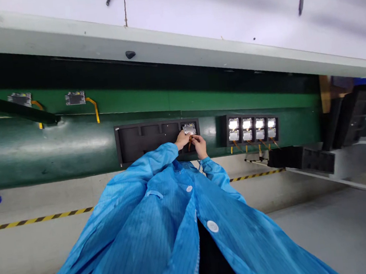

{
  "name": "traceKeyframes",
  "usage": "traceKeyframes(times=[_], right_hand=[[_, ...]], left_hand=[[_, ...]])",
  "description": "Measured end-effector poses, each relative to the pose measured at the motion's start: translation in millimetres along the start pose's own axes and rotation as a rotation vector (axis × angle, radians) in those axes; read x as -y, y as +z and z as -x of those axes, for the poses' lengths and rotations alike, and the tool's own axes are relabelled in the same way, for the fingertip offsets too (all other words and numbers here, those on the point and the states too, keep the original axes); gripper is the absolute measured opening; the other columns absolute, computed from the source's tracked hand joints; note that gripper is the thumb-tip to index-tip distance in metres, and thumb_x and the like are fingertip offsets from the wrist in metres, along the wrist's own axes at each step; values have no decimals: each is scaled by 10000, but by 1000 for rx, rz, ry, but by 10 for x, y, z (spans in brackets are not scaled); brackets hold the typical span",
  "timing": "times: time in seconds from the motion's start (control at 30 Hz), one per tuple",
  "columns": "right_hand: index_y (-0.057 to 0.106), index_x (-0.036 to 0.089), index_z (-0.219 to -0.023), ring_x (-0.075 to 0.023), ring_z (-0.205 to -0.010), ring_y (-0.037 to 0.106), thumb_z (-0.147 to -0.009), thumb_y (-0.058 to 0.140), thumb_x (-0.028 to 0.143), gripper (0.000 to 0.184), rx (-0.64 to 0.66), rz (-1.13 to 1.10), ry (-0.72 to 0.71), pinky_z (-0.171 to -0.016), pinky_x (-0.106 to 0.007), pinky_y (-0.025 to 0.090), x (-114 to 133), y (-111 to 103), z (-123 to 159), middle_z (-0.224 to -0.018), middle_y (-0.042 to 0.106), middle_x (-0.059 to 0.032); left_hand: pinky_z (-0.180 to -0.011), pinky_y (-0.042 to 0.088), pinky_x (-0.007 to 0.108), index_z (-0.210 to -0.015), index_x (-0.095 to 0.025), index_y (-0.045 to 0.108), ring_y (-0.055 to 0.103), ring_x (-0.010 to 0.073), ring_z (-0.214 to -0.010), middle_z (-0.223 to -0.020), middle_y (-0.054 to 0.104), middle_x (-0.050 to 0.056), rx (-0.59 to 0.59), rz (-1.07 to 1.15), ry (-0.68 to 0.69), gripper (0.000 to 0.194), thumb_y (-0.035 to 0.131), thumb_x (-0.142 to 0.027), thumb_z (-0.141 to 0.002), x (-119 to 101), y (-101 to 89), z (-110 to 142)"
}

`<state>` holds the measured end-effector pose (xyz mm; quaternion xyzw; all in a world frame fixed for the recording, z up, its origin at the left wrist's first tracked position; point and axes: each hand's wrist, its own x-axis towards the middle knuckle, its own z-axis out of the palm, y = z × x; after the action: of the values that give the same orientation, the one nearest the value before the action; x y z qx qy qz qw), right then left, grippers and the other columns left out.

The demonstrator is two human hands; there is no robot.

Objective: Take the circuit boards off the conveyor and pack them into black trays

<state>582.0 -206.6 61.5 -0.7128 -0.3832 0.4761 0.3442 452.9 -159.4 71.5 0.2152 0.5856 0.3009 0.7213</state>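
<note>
A small circuit board (189,128) sits in the right end compartment of a black tray (131,139) in front of me. From its near side an orange ribbon cable (190,143) hangs toward me. My left hand (181,140) is closed at the board's near left edge, its fingertips on the board beside the cable. Close on the right, my right hand (200,146) has thumb and finger pinched together at the ribbon cable. The fingers partly hide the cable and the board's near edge.
To the right, a second black tray (224,131) holds several circuit boards with orange cables hanging out. Two more boards (74,98) lie at the left on the green surface (23,147), near a dark slanted bar (13,109). A white shelf (174,53) overhangs the back. Black trays (318,160) stand at right.
</note>
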Motion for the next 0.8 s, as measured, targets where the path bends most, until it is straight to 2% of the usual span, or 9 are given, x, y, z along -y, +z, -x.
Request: traceKeyframes(times=[0.13,0.27,0.4,0.53,0.6,0.67,0.7,0.73,0.8], right_hand=[[745,212,-971,-277,-1068,716,-763,718,437,308,-28,8,-3,-1079,-487,565,-21,2,-47,-1032,807,-80],[747,204,-979,-271,-1065,721,-775,702,393,282,-44,12,2,-1078,-481,562,-37,54,-59,-1057,806,-85],[732,208,-992,-260,-1087,701,-781,683,383,278,-42,20,-9,-1084,-467,546,-44,102,-75,-1084,795,-79],[706,204,-1010,-252,-1061,684,-783,694,403,302,-61,37,-28,-1034,-449,550,-65,123,-132,-1060,772,-71],[695,202,-1022,-250,-1056,679,-792,691,412,312,-70,56,-26,-1023,-449,548,-80,130,-160,-1056,754,-67],[687,202,-1038,-244,-1044,669,-794,687,415,323,-84,91,-28,-1018,-445,546,-96,127,-171,-1068,732,-66],[684,203,-1049,-240,-1036,660,-793,687,414,332,-96,117,-37,-1017,-441,544,-105,122,-170,-1076,719,-65],[682,203,-1061,-235,-1030,651,-793,690,414,341,-109,148,-51,-1017,-437,542,-115,114,-163,-1081,705,-65],[683,202,-1081,-230,-1020,633,-800,696,417,354,-131,211,-85,-1018,-432,538,-138,100,-138,-1084,678,-67]], left_hand=[[-961,574,332,-1020,-155,733,736,180,-917,-937,770,72,67,63,-99,101,739,-137,-921,69,-93,204],[-974,545,309,-1049,-182,716,735,166,-975,-995,769,56,115,162,-154,196,799,-162,-873,51,-184,339],[-933,548,306,-1104,-220,657,726,161,-963,-1063,761,33,131,298,-201,353,863,-200,-818,-58,-154,368],[-891,565,302,-1122,-226,619,733,172,-957,-1110,760,48,158,446,-277,388,875,-243,-830,-153,-100,414],[-887,576,309,-1107,-211,617,740,182,-964,-1135,763,68,143,489,-300,363,864,-238,-843,-174,-142,492],[-881,587,320,-1103,-195,638,746,186,-945,-1132,769,83,128,477,-264,324,846,-218,-854,-198,-307,605],[-875,591,322,-1106,-186,659,747,185,-929,-1120,774,90,128,452,-209,304,837,-210,-860,-222,-459,663],[-865,593,319,-1109,-178,682,747,182,-909,-1099,778,94,121,420,-127,284,827,-206,-866,-260,-665,712],[-837,593,303,-1094,-167,719,738,170,-868,-1042,780,95,51,340,92,224,796,-208,-887,-388,-1240,754]])
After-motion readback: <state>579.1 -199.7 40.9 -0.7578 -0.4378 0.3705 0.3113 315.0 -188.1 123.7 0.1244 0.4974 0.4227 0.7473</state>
